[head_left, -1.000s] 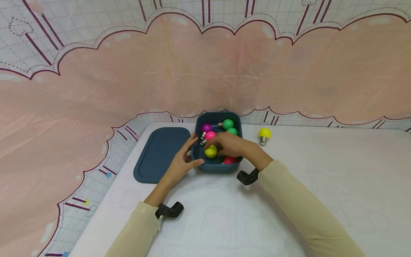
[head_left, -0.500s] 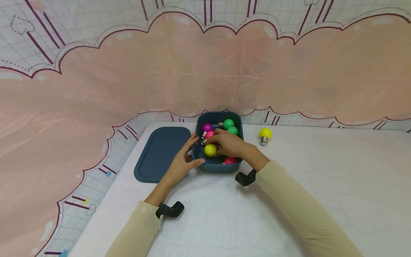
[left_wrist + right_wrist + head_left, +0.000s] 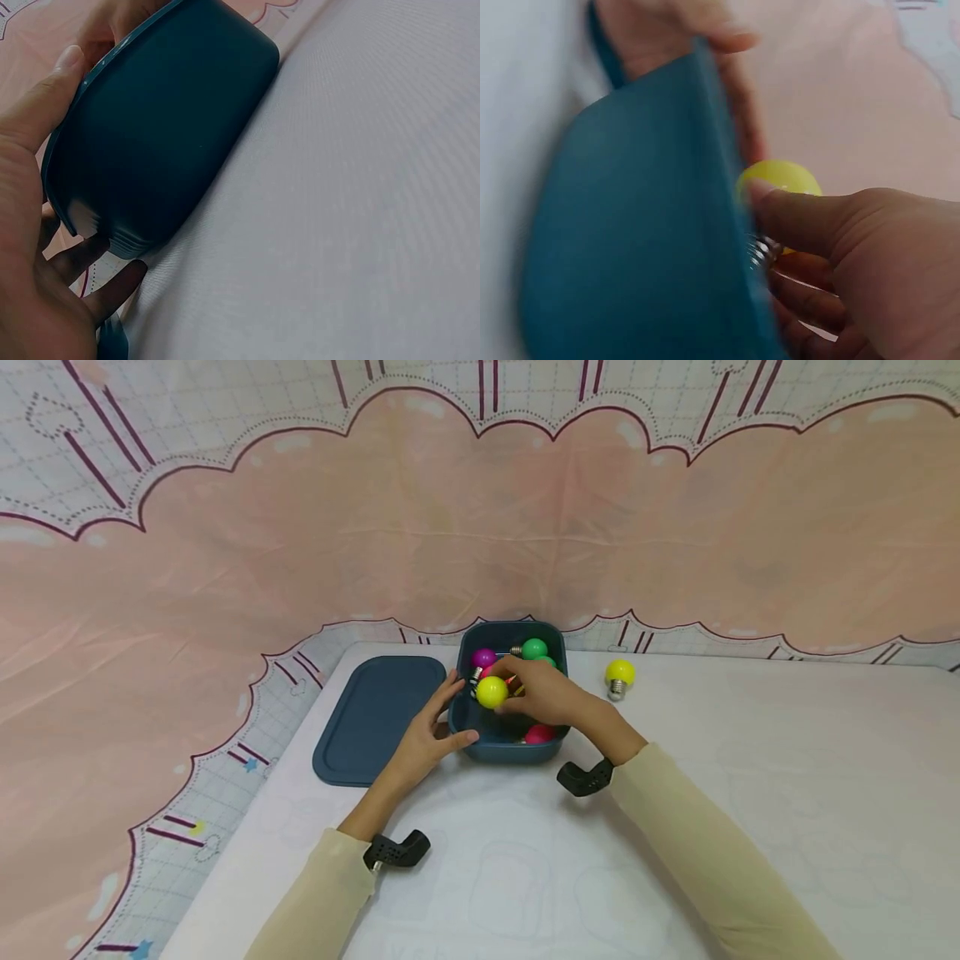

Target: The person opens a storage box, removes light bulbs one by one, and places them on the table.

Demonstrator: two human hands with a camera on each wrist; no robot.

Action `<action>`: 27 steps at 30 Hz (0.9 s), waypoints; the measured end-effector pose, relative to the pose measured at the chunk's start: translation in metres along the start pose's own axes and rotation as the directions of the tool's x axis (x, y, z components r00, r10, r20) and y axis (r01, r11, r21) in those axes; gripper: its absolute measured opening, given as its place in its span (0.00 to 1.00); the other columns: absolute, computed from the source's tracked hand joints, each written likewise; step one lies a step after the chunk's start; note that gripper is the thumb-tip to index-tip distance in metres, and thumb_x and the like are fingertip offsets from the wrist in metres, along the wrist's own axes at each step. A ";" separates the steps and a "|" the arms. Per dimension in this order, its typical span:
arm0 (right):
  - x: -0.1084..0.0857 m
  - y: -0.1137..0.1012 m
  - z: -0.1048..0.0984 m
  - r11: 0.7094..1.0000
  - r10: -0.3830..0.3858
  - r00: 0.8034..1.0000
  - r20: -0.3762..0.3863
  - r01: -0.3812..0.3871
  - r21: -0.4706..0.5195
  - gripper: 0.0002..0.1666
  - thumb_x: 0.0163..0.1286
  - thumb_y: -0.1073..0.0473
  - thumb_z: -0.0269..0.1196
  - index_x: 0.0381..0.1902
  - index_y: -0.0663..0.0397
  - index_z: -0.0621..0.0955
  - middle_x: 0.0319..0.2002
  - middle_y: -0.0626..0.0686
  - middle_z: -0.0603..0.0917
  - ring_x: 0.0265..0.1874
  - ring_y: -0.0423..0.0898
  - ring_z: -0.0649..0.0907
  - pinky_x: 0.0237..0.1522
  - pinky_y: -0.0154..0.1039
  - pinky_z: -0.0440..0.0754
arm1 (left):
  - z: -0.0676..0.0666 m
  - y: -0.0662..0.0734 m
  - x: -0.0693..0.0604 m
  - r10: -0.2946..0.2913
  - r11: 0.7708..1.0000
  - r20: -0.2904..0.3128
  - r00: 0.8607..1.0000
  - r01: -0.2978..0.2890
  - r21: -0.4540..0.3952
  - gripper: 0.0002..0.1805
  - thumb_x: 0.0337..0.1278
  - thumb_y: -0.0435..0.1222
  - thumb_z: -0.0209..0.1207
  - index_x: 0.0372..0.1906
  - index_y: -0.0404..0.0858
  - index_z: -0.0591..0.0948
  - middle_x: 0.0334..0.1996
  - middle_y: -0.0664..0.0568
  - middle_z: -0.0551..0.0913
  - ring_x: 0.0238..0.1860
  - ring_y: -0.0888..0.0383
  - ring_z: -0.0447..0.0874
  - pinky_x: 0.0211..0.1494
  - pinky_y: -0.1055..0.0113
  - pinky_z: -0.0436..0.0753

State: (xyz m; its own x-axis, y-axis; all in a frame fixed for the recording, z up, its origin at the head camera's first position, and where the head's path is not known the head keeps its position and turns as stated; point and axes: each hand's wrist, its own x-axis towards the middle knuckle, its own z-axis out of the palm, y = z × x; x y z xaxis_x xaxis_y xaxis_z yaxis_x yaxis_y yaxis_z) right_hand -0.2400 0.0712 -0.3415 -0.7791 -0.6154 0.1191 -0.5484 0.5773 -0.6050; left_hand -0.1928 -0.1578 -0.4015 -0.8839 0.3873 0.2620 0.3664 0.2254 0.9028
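Observation:
My right hand (image 3: 543, 691) pinches a yellow light bulb (image 3: 492, 692) by its base end, over the dark blue box (image 3: 510, 753). In the right wrist view the yellow bulb (image 3: 791, 176) and its metal screw base show between thumb and fingers, at the box's rim. My left hand (image 3: 427, 739) rests against the box's near left corner, thumb on the rim and fingers spread along the outer wall. Inside the box lie a purple bulb (image 3: 483, 657), green bulbs (image 3: 534, 649), a pink bulb (image 3: 486, 672) partly covered by my right hand, and a reddish-pink bulb (image 3: 538, 734) near the front.
The flat blue lid (image 3: 378, 718) lies left of the box on the white table (image 3: 510, 860). Another yellow bulb (image 3: 619, 674) stands right of the box, screw base toward me. A peach patterned cloth (image 3: 450, 527) hangs behind the table.
My right hand has gripped the yellow bulb and raised it from the box floor, moving it slightly away from me. My left hand and the box have stayed put.

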 end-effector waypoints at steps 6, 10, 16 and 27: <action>-0.017 -0.001 -0.018 0.997 0.019 0.985 -0.173 -0.005 0.081 0.30 0.61 0.56 0.69 0.58 0.59 0.73 0.50 0.56 0.80 0.45 0.50 0.81 0.45 0.43 0.81 | 0.000 0.000 0.000 0.013 1.000 -0.009 1.000 -0.013 -0.003 0.43 0.57 0.41 0.65 0.74 0.39 0.58 0.76 0.56 0.45 0.70 0.43 0.55 0.62 0.47 0.68; -0.029 0.005 -0.028 0.990 0.099 0.958 -0.269 -0.068 0.123 0.31 0.60 0.54 0.70 0.58 0.58 0.72 0.52 0.55 0.79 0.44 0.52 0.81 0.44 0.44 0.81 | 0.000 -0.001 -0.001 0.010 1.000 -0.014 1.000 -0.010 0.003 0.42 0.57 0.40 0.66 0.74 0.39 0.58 0.76 0.55 0.45 0.70 0.41 0.56 0.62 0.47 0.69; -0.048 0.021 -0.039 0.979 0.156 0.921 -0.356 -0.098 0.177 0.33 0.61 0.52 0.70 0.61 0.54 0.71 0.55 0.54 0.77 0.46 0.51 0.81 0.46 0.45 0.80 | -0.001 -0.003 -0.001 0.000 1.000 -0.013 1.000 0.000 0.003 0.41 0.58 0.35 0.65 0.74 0.39 0.58 0.76 0.56 0.45 0.71 0.42 0.55 0.62 0.47 0.69; -0.080 0.049 -0.065 0.971 0.230 0.865 -0.447 -0.176 0.159 0.31 0.60 0.52 0.70 0.60 0.51 0.74 0.52 0.51 0.79 0.41 0.49 0.81 0.41 0.45 0.80 | 0.001 0.030 -0.004 -0.008 1.000 0.017 1.000 0.008 -0.014 0.39 0.58 0.28 0.62 0.72 0.30 0.57 0.75 0.42 0.42 0.70 0.36 0.52 0.61 0.42 0.67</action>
State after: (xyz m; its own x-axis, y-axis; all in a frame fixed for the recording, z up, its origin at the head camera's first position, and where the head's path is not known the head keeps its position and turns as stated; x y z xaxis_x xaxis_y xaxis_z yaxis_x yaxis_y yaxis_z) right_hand -0.2239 0.1837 -0.3293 -0.9354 -0.1596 0.3156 -0.3472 0.5841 -0.7337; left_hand -0.1783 -0.1518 -0.3760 -0.8817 0.4004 0.2494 0.3552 0.2156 0.9096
